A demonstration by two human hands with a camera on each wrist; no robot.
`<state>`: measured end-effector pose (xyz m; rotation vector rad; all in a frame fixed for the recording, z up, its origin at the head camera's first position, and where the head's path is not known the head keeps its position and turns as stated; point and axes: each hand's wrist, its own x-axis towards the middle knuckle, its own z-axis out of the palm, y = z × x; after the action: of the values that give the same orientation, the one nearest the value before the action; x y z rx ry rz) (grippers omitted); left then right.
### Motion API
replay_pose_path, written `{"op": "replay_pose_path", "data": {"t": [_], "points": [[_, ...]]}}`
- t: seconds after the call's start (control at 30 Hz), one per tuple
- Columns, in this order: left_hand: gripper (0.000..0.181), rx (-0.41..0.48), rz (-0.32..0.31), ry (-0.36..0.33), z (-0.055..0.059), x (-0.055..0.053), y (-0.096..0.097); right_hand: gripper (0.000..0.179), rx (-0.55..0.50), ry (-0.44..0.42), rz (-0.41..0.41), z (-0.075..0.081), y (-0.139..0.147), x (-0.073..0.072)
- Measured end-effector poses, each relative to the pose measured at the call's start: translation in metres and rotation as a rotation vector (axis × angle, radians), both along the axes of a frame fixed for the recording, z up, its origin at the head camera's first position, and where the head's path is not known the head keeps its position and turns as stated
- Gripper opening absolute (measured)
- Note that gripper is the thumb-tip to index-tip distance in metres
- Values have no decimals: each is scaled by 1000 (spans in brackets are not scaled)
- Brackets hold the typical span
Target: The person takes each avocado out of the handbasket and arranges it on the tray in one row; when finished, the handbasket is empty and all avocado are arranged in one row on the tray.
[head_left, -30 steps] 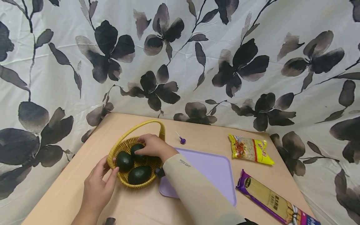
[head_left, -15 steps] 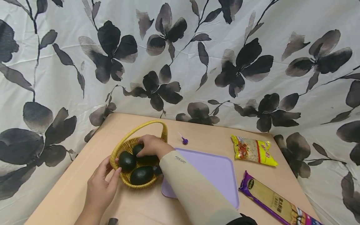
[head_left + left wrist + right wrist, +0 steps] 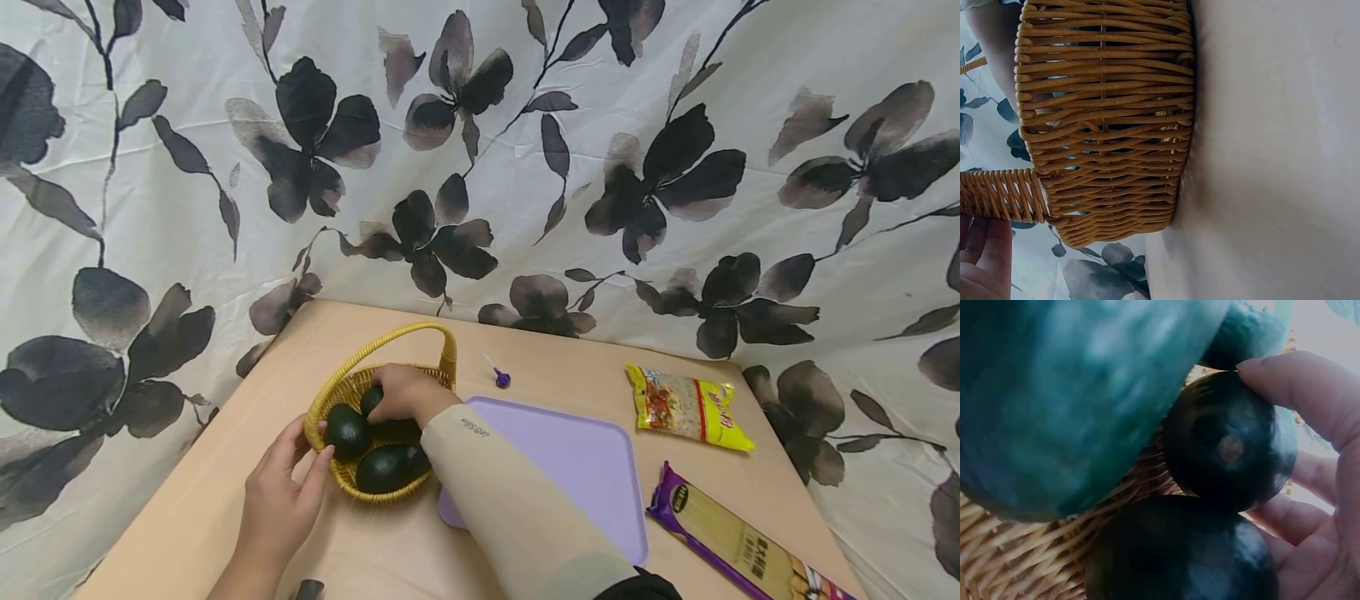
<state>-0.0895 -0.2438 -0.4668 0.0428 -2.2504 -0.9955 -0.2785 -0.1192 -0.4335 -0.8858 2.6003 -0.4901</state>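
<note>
A yellow wicker basket (image 3: 378,497) with a tall handle stands at the left of the table, holding several dark green avocados. My left hand (image 3: 281,492) grips the basket where the handle meets the rim; in the left wrist view its fingers (image 3: 990,250) lie against the handle base (image 3: 1007,195). My right hand (image 3: 405,396) reaches down inside the basket. Seen from the right wrist, thumb and fingers curl round one avocado (image 3: 1229,440), with another avocado (image 3: 1182,556) below it and a large one (image 3: 1072,394) close to the camera. One avocado (image 3: 390,467) lies at the near side.
Right of the basket lies a lilac tray (image 3: 570,458), partly under the right sleeve. A purple lollipop (image 3: 502,379) sits behind it. Farther right are a yellow food packet (image 3: 686,407) and a long purple-edged packet (image 3: 742,533). A floral cloth (image 3: 540,192) hangs behind the table.
The whole head view has shifted, so everything stands slightly farther right. My right hand has settled a little deeper into the basket; the left keeps its grip.
</note>
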Motion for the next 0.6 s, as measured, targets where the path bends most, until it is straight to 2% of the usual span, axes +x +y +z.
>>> {"op": "replay_pose_path", "data": {"t": [0.37, 0.6], "points": [[58, -15, 19, -5, 1, 2, 3, 55, -45, -15, -28, -3, 4, -2], [59, -18, 10, 25, -2, 1, 2, 52, -101, -44, -42, -1, 9, -6]]}}
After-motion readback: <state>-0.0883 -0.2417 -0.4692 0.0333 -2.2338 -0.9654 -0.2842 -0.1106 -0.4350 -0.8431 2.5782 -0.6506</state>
